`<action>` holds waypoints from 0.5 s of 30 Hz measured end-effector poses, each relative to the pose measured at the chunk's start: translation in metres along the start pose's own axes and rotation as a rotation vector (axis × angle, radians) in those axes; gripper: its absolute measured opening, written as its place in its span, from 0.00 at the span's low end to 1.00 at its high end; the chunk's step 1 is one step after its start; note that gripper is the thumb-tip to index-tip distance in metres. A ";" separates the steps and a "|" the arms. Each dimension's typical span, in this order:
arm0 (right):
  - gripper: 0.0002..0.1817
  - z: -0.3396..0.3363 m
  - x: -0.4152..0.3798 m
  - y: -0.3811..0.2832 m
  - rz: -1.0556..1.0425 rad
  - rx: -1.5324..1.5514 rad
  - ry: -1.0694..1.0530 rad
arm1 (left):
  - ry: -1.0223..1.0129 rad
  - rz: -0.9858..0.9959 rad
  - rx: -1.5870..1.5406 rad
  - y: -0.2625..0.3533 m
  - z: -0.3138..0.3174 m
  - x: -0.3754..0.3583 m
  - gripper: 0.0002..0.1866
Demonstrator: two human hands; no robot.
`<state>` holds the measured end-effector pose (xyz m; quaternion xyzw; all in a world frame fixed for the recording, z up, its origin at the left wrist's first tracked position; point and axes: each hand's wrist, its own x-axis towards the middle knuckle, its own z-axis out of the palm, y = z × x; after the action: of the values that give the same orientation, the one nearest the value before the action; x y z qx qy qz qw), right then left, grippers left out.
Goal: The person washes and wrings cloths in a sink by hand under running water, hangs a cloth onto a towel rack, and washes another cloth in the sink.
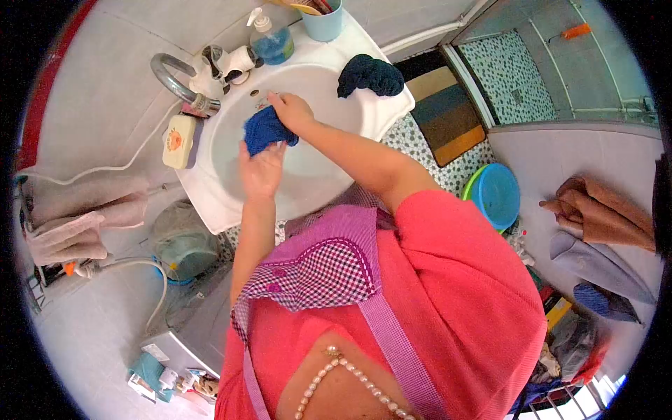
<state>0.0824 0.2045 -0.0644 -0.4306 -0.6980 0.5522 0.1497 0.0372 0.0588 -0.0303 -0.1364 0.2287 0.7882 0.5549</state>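
Tiled walls and a pebble-patterned floor [406, 143] surround a white sink [318, 168], over which a person in a coral top and a purple apron [350, 227] with a checked pocket bends both arms. Between the two hands, above the bowl, is a crumpled blue cloth [266, 131]. At its lower edge, the left hand [261, 171] grips the cloth with its fingers closed around it, palm turned partly upward. On the upper right side, the right hand [292, 113] has its fingers bent and pressed together against the cloth, though the cloth and the hand itself hide some of the fingertips. A curved metal tap [173, 73] stands at the left of the bowl, with a pale yellow soap box [180, 142] just beside it on the rim. Farther back are a pump bottle [273, 45] with blue liquid and a light-blue cup [324, 26] holding a few slim items. One dark bunched cloth [369, 75] lies on the rim at the right. Beyond the sink, a striped mat [446, 105] lies on the floor, near a blue basin [496, 196]. Pinkish towels [80, 227] hang at the far left, and a brown towel [602, 213] hangs at the right.
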 end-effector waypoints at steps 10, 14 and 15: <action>0.23 0.027 -0.019 0.009 0.130 1.270 -0.246 | 0.104 0.182 0.081 0.014 -0.048 0.035 0.12; 0.21 0.023 -0.076 -0.033 0.078 0.611 -0.013 | -0.110 0.084 0.256 0.027 -0.070 0.049 0.11; 0.21 0.021 -0.074 -0.031 0.007 0.487 0.034 | -0.220 0.007 0.289 0.034 -0.077 0.051 0.12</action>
<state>0.0980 0.1335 -0.0239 -0.3936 -0.5400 0.6975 0.2588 -0.0152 0.0512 -0.1132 0.0324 0.2778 0.7591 0.5878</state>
